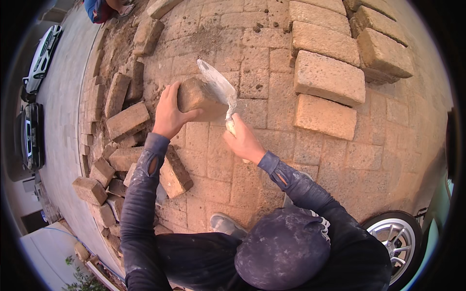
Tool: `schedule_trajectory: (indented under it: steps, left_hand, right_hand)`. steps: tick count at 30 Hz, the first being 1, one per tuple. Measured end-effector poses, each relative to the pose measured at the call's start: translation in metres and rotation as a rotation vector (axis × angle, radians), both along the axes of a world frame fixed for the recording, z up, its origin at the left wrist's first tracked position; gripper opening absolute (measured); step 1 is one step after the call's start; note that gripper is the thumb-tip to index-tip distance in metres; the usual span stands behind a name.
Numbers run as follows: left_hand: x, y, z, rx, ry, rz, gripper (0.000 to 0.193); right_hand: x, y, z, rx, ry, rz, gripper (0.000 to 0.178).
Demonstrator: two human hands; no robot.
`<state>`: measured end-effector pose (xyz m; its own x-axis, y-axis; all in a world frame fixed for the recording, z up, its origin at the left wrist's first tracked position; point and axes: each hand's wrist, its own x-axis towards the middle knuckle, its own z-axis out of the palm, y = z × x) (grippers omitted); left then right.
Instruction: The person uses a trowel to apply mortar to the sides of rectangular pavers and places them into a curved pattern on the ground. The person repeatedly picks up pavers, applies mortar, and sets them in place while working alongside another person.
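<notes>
My left hand (171,115) grips a tan paving brick (195,101) from its left side, with the thumb along the near face. The brick is tilted, held over the paved ground. In my right hand (245,140) is a trowel (217,83), gripped by its handle. Its pale, mortar-smeared blade points away and to the left, along the brick's upper right side. Whether blade and brick touch, I cannot tell. Both forearms are in dark, dusty sleeves.
Loose bricks (127,120) lie in a rough row and heap on the left. Stacked bricks (330,77) stand at the right. A car wheel (395,240) is at the lower right. Another person (99,9) is at the far left; parked cars (42,60) stand beyond the paving.
</notes>
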<state>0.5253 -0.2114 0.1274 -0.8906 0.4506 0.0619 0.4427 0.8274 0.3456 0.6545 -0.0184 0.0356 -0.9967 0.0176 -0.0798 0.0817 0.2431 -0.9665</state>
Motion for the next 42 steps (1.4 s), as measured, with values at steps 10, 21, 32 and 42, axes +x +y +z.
schedule_trajectory:
  steps: [10, 21, 32, 42]
  left_hand:
    - [0.001, 0.005, 0.005, -0.009, -0.023, -0.015, 0.093]
    - [0.004, 0.001, 0.001, 0.001, -0.167, 0.03, 0.095]
    - [0.014, 0.03, 0.01, -0.183, -0.124, 0.049, 0.094]
    - [0.078, 0.071, 0.041, 0.041, -0.226, 0.11, 0.086]
  right_hand:
    - [-0.012, 0.01, -0.004, -0.01, -0.142, 0.024, 0.026]
    - [-0.021, 0.022, -0.055, 0.098, -0.163, 0.036, 0.033]
    - [0.014, 0.04, -0.041, 0.016, -0.113, -0.021, 0.039]
    - [0.143, 0.125, 0.048, -0.049, 0.117, -0.478, 0.024]
